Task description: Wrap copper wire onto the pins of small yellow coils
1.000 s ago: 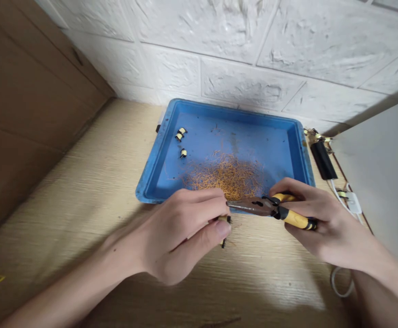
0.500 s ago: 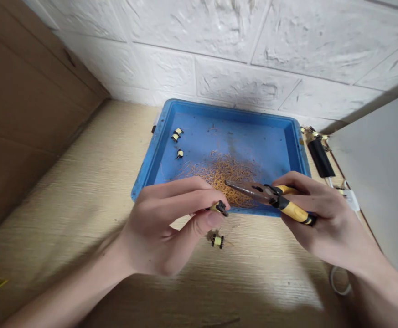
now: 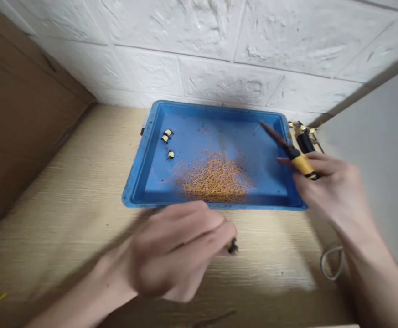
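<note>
- Left hand (image 3: pixel 174 250): fingers (image 3: pixel 215 230) closed on a black-and-yellow bobbin (image 3: pixel 233 247), blurred, over the tabletop (image 3: pixel 65 228), just below the tray's near edge.
- Right hand (image 3: pixel 332 191): fingers wrapped around yellow-handled pliers (image 3: pixel 299 163), tip over the tray.
- Blue tray (image 3: pixel 212 110): holds copper wire (image 3: pixel 214 180), three bobbins (image 3: pixel 167 135).

Blue tray (image 3: pixel 215 108), yellow-black plier handles (image 3: pixel 303 165)

The left hand (image 3: pixel 174 248) is lower and blurred, closed together with its tips pointing to the right side. The right hand (image 3: pixel 328 189) is higher, also curled closed, and its forearm (image 3: pixel 366 259) comes from the lower right corner.
</note>
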`<action>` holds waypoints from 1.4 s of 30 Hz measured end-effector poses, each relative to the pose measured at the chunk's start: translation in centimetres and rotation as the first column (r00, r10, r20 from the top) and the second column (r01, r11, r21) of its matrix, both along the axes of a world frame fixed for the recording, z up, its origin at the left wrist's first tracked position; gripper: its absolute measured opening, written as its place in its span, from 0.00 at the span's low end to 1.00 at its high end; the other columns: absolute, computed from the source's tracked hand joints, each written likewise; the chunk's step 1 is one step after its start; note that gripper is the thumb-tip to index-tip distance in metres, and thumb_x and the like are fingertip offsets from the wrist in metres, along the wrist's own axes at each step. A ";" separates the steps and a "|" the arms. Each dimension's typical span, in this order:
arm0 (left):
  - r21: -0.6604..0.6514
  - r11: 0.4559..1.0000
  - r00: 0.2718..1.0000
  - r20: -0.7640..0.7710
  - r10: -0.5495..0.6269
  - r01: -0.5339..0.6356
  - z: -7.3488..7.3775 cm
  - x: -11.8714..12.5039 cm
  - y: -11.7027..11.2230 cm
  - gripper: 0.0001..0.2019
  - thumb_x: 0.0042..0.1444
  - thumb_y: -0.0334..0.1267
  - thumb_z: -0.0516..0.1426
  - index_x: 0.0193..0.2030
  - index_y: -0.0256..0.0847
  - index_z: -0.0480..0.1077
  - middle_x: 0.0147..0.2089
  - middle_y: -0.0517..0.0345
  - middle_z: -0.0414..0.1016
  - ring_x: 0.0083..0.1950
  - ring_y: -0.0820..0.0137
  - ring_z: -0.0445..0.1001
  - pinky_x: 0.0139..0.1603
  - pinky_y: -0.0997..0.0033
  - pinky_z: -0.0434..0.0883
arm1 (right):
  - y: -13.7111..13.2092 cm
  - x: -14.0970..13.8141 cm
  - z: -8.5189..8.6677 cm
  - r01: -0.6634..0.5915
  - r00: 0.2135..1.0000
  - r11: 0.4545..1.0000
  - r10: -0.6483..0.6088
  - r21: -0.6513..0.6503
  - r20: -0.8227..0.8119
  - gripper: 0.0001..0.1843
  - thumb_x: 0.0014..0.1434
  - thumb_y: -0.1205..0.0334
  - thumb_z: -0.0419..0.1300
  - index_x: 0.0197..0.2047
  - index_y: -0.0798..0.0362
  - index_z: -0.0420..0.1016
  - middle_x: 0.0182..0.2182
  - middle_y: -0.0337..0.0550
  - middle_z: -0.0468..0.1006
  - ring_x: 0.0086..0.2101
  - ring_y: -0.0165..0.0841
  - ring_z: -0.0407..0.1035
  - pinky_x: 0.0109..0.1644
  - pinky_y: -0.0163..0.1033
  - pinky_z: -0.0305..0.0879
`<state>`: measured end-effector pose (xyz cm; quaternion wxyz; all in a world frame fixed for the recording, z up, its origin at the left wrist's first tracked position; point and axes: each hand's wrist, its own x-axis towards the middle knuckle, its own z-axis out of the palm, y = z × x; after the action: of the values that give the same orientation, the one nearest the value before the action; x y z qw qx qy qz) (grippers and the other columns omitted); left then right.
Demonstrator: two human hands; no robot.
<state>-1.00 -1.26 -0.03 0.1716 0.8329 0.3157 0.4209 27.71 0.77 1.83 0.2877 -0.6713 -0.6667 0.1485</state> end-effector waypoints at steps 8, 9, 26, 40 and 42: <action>0.048 0.986 0.985 0.079 0.156 -0.160 1.0 -0.8 2.3 0.07 0.65 0.28 0.60 0.43 0.45 0.78 0.36 0.61 0.83 0.33 0.74 0.81 0.33 0.75 0.79 | 0.0 -0.5 -0.3 -0.208 0.978 0.970 0.206 0.129 0.028 0.12 0.58 0.73 0.57 0.26 0.51 0.77 0.42 0.47 0.81 0.38 0.40 0.77 0.37 0.44 0.67; 0.038 0.986 0.984 0.079 0.161 -0.164 1.1 -0.9 2.4 0.06 0.66 0.29 0.60 0.43 0.45 0.78 0.36 0.61 0.83 0.32 0.74 0.80 0.32 0.75 0.78 | -0.1 -0.7 -0.4 -0.235 0.972 0.963 0.228 0.134 0.064 0.12 0.58 0.73 0.57 0.27 0.51 0.76 0.41 0.48 0.80 0.37 0.39 0.76 0.37 0.44 0.68; -0.287 0.930 0.952 0.131 0.275 -0.229 1.1 -0.3 2.1 0.14 0.65 0.30 0.63 0.53 0.51 0.83 0.45 0.65 0.86 0.39 0.77 0.82 0.39 0.81 0.79 | 0.3 -0.1 -1.6 -0.227 0.961 0.952 0.186 0.205 0.205 0.10 0.59 0.70 0.58 0.31 0.51 0.78 0.43 0.47 0.82 0.39 0.40 0.80 0.41 0.45 0.75; -0.602 0.799 0.923 0.313 0.222 0.012 1.2 -0.3 2.0 0.14 0.58 0.26 0.67 0.43 0.53 0.86 0.27 0.67 0.82 0.27 0.77 0.78 0.28 0.83 0.75 | 1.1 0.9 -3.0 -0.138 0.934 0.973 0.065 0.185 0.351 0.13 0.65 0.54 0.62 0.38 0.54 0.83 0.44 0.51 0.85 0.42 0.52 0.82 0.42 0.53 0.76; -0.544 0.838 0.918 0.356 0.175 0.051 1.5 -0.3 1.9 0.17 0.55 0.21 0.65 0.41 0.50 0.86 0.24 0.66 0.81 0.27 0.75 0.78 0.31 0.81 0.76 | 1.1 1.0 -3.1 -0.135 0.938 0.976 0.070 0.173 0.340 0.14 0.65 0.52 0.62 0.38 0.54 0.83 0.44 0.51 0.85 0.42 0.52 0.82 0.42 0.54 0.76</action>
<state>-1.32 0.65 1.50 0.4458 0.6377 0.4082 0.4775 28.67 1.83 -1.26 0.2272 -0.6197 -0.7511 -0.0171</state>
